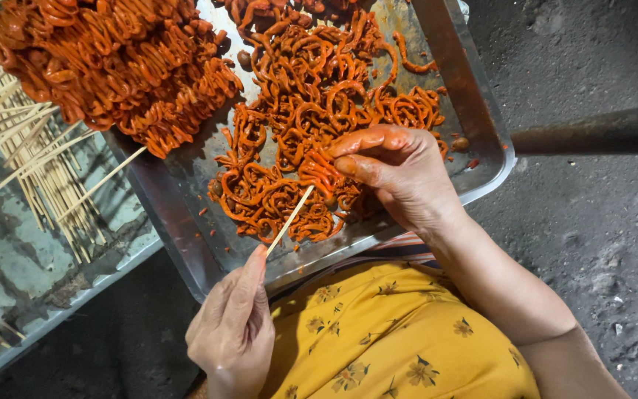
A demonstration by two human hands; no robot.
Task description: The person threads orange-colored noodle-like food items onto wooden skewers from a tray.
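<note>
Left of the tray, bare skewers: lay fanned in a pale heap (20, 140) on a worn grey-green surface, partly under the tray's left edge.
Upper left on the tray, skewered pile: sat as a mound of orange-red coated curls already on sticks (112, 63), stick ends jutting out past the tray toward the bare skewers.
Below the tray's near edge, left hand (232, 325): was closed in a pinch, thumb and fingers pressed together on the lower end of a thin wooden skewer (290, 220); palm turned away, so finger detail could not be told.
Skewer: slanted up and to the right from that pinch, over the tray's near rim, tip reaching the curl held by the other hand.
Middle of the tray, loose curls (311, 125): lay spread in a tangled orange-red layer on the metal tray (179, 214), glossy with marinade.
Right part of the tray, right hand (396, 174): hovered over the loose layer, fingertips stained orange, thumb and forefinger pinching one folded curl (321, 171) right at the skewer's tip.
Under the tray's near edge, yellow garment (400, 340): showed a small flower print.
Right of the tray, ground (592, 222): was dark and rough, crossed by a dark bar (592, 133).
</note>
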